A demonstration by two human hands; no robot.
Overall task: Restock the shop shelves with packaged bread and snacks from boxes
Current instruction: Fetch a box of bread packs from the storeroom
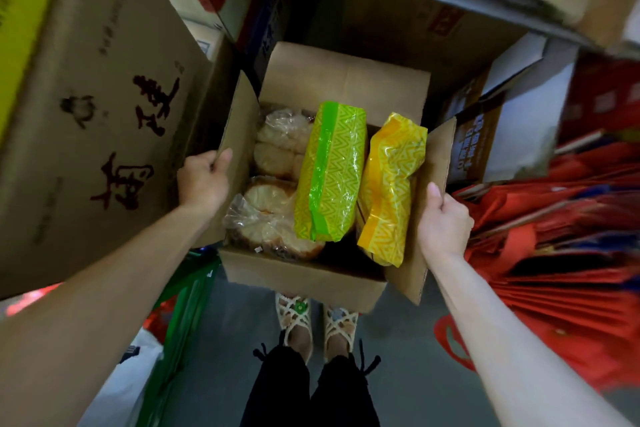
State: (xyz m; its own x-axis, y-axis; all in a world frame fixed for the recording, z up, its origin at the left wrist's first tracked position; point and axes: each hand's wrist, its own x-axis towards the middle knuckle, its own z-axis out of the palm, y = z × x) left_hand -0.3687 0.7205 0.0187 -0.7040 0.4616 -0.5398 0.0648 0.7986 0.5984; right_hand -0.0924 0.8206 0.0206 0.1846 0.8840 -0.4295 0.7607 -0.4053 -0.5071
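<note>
An open cardboard box is held up in front of me, above my feet. My left hand grips its left flap, thumb on the inner side. My right hand grips the right flap the same way. Inside lie a green snack bag and a yellow snack bag, both leaning on end. Clear bags of round bread fill the left side, with another bread bag nearer me.
A large brown carton with dark characters stands close on the left. Stacked cartons fill the space ahead. A printed carton and red bags crowd the right. Green and white bags lie on the grey floor by my feet.
</note>
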